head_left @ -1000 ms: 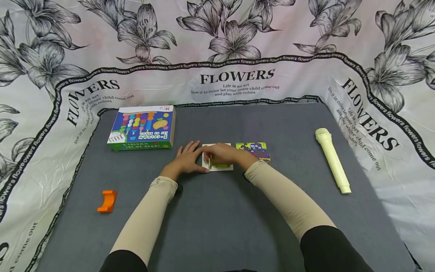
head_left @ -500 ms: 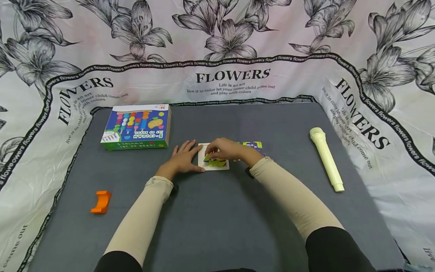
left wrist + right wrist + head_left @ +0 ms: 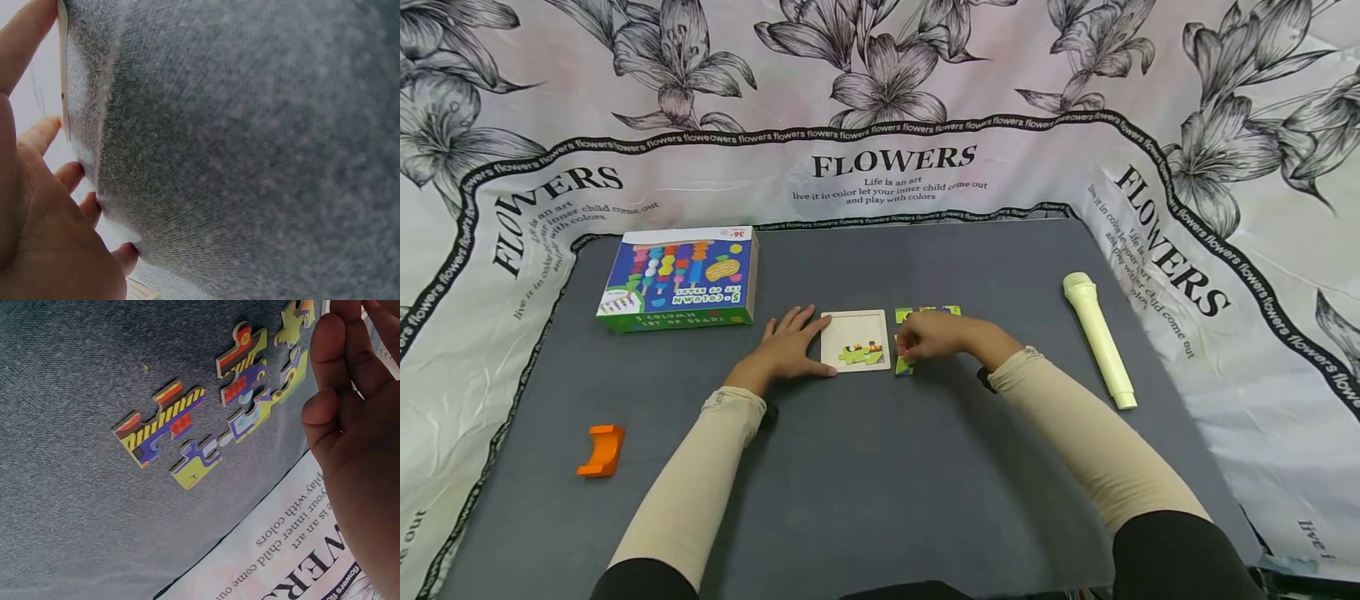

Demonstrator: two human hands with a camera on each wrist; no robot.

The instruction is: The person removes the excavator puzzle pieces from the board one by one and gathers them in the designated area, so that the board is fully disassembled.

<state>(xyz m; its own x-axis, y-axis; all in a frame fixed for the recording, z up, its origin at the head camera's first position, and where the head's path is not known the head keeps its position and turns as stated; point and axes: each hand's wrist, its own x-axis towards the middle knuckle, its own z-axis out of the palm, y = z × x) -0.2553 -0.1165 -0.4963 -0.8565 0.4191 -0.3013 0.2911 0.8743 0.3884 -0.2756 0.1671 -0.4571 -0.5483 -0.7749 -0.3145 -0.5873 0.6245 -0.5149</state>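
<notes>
A square puzzle board (image 3: 853, 327) lies near the middle of the table, with green puzzle pieces (image 3: 862, 357) along the near part of its recess. Spread fingers of my left hand (image 3: 784, 353) rest by the board's left side; index finger and thumb touch its edge. To the right, my right hand (image 3: 940, 333) is low over loose pieces, pinching a green and blue puzzle piece (image 3: 904, 367) that pokes out below its fingertips. Several other loose pieces (image 3: 165, 422) lie in rows in the right wrist view; the hand covers part of the group in the head view.
A colourful bead-set box (image 3: 681, 279) stands at the back left. An orange curved block (image 3: 601, 451) lies at the left, and a pale yellow tube (image 3: 1099, 337) at the right. Grey cloth (image 3: 850, 483) covers the table; a flower-printed sheet (image 3: 895, 175) hangs behind.
My right hand lifted a piece from the board's left part and carried it right to the loose pieces. The left hand stays at the board. The head view has shifted slightly.
</notes>
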